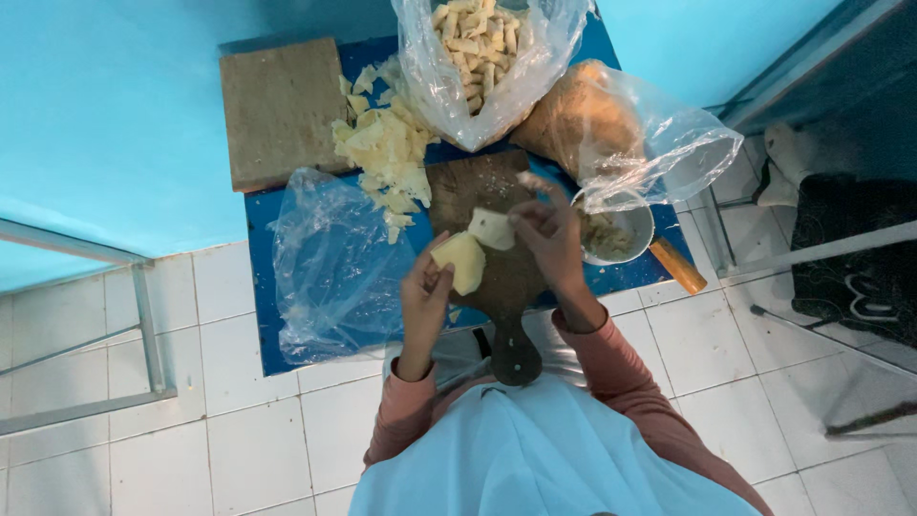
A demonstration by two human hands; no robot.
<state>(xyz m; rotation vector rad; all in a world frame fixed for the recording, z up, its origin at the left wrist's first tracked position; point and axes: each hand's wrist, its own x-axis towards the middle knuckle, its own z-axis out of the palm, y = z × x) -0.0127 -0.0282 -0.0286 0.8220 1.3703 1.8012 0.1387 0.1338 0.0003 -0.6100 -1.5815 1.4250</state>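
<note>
Left hand [427, 287] pinches a pale yellow chunk [460, 262] over the round wooden cutting board [482, 205] near the tabletop's [263, 215] front edge. The chunk looks firm, light, maybe slick; best gripped by its flat sides. Right hand [549, 234] holds a smaller pale slice [491, 229] in its fingertips, wrist bent inward. White bowl [621, 229] at right edge.
</note>
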